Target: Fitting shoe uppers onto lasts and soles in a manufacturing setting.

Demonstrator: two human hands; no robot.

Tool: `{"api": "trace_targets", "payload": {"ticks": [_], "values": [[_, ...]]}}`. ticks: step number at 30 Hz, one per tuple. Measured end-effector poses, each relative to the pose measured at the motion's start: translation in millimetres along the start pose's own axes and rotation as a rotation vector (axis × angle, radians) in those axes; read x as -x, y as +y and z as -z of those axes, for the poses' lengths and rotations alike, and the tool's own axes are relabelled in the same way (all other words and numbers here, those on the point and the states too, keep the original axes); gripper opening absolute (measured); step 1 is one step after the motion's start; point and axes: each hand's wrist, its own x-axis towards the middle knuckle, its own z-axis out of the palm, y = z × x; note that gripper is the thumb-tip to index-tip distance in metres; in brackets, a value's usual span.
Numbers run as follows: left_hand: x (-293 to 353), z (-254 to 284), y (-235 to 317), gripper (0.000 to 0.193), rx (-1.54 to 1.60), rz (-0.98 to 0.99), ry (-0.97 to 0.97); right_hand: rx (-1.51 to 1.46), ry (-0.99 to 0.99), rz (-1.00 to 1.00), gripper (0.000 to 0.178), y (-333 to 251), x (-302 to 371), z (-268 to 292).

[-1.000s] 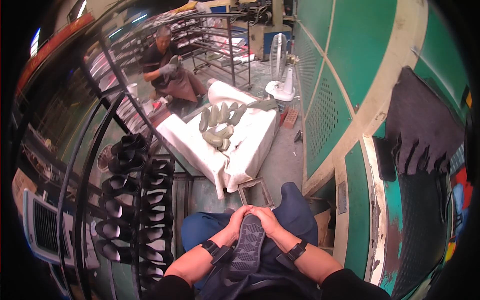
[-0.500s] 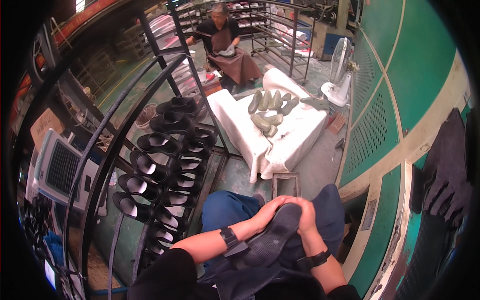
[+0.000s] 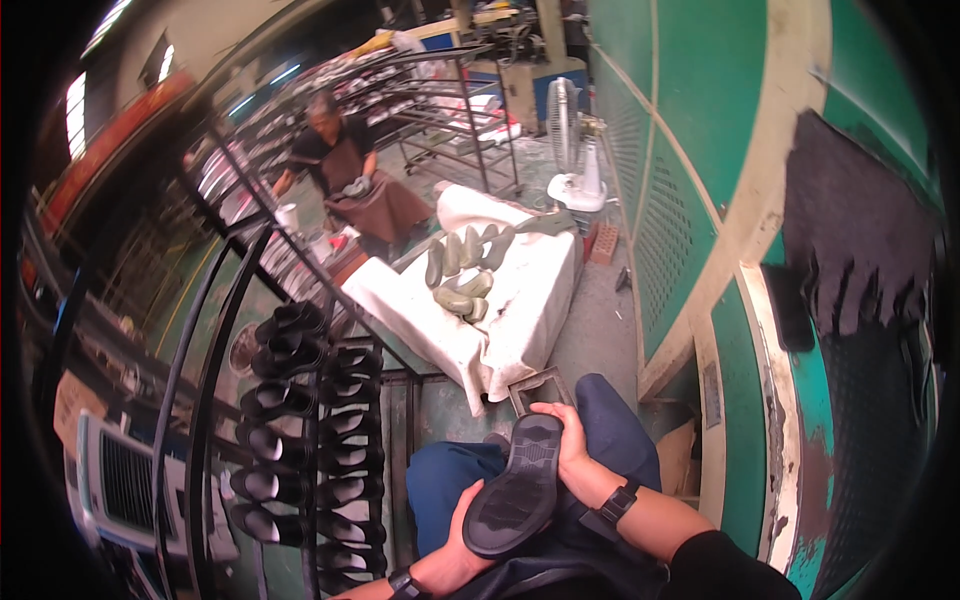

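A black shoe (image 3: 515,492) lies over my lap with its ridged sole facing up. The fingers of my left hand (image 3: 458,545) close around the wide toe end, the thumb along the sole's edge. My right hand (image 3: 568,440) grips the narrower heel end from the right, its fingers partly hidden behind the shoe. Just beyond the heel is a grey rectangular metal frame (image 3: 540,385), in front of a white cloth-covered table (image 3: 400,305). Several olive-green foot-shaped pieces (image 3: 452,255) rest on that cloth.
To my left a black metal rack (image 3: 312,470) holds several black shoes (image 3: 265,440). A co-worker in a brown apron (image 3: 370,205) sits beyond the table. A white fan (image 3: 575,150) stands at the back, near green panels (image 3: 690,120). Dark gloves (image 3: 850,230) hang at right.
My left hand has moved from the shoe's far end to its near end. The sole has turned more fully upward. My view has swung right, so the rack and table appear farther left.
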Motion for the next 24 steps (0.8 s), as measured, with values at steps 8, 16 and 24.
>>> {"api": "trace_targets", "payload": {"ticks": [8, 16, 24], "values": [[28, -23, -9, 0.063, -0.327, -0.213, 0.256, -0.121, -0.152, -0.008, 0.042, -31, 40, -31], [53, -3, 1, 0.083, -0.296, -0.098, 0.047, 0.739, -0.153, 0.224, 0.05, 8, -29, 34], [86, -15, 21, 0.111, -0.193, -0.383, -0.511, 0.479, -0.356, -0.515, 0.059, -51, 26, 61]]}}
